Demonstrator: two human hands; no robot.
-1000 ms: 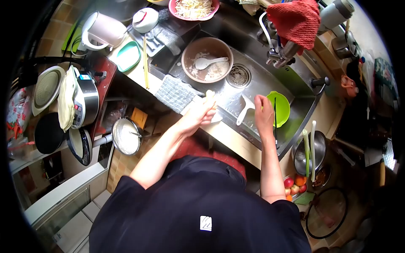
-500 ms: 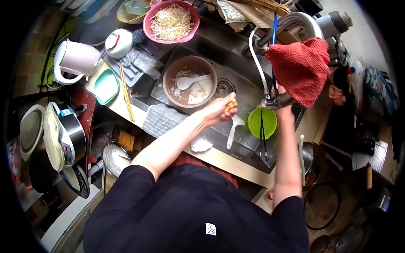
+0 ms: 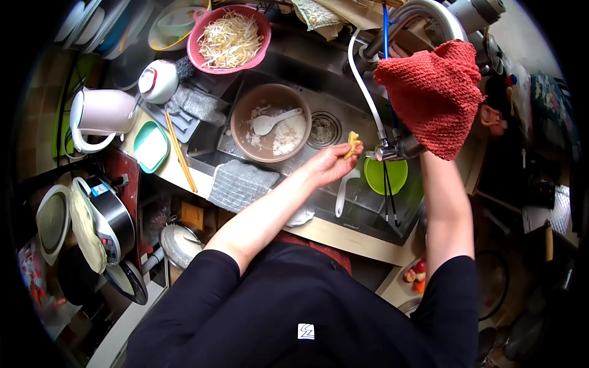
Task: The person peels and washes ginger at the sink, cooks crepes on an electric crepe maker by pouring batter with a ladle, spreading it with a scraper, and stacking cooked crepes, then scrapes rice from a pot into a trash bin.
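Observation:
Over the sink, my left hand (image 3: 331, 164) pinches a small knobbly yellow piece (image 3: 353, 145), close to the faucet (image 3: 399, 147). My right hand is hidden behind the red cloth (image 3: 429, 98) that hangs over the faucet; only the forearm shows. Below the faucet sits a green bowl (image 3: 392, 176) with two thin black sticks across it. A white-handled tool (image 3: 342, 195) lies left of that bowl. The brown bowl (image 3: 245, 116) at the sink's left holds rice and a white rice paddle (image 3: 276, 121).
A pink colander (image 3: 265, 46) of bean sprouts stands behind the sink. On the left counter are yellow chopsticks (image 3: 180, 151), a teal dish (image 3: 151, 147), a pink kettle (image 3: 107, 112) and a grey striped cloth (image 3: 242, 186). Fruit (image 3: 419, 276) lies at the lower right.
My left hand has moved right toward the faucet, and the yellow piece now shows clearly. My right hand has gone from above the green bowl to behind the red cloth. The view has shifted.

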